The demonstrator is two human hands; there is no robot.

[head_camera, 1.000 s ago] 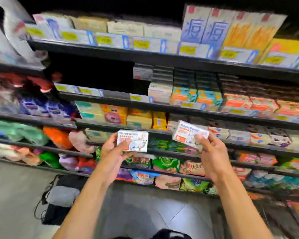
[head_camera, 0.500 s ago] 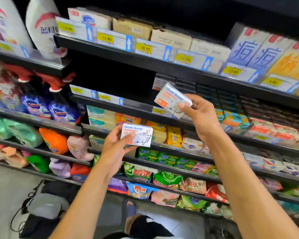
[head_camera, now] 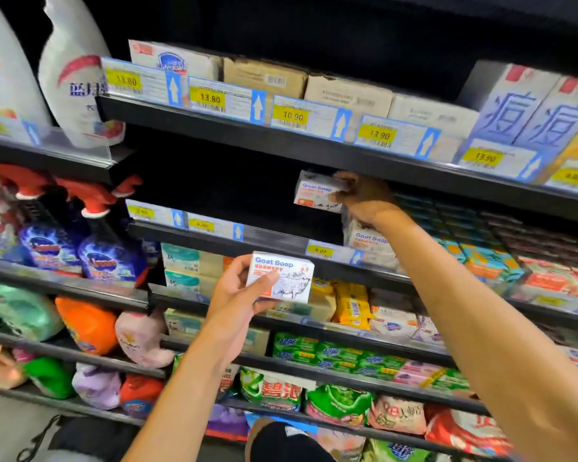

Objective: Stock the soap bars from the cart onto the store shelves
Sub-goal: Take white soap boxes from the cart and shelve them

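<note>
Up inside the dark shelf gap, the right hand has its fingers wrapped round a Goat Soap box, right above the stacked soap boxes under its wrist. Lower down and off to its left, the left hand grips a second Goat Soap box out front of the shelving.

Soap box above stack on shelf

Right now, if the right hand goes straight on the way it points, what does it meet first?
Probably nothing soon: the right hand, gripping a Goat Soap box, points into the dark shelf bay above the stacked boxes. Depth is unclear.
</note>
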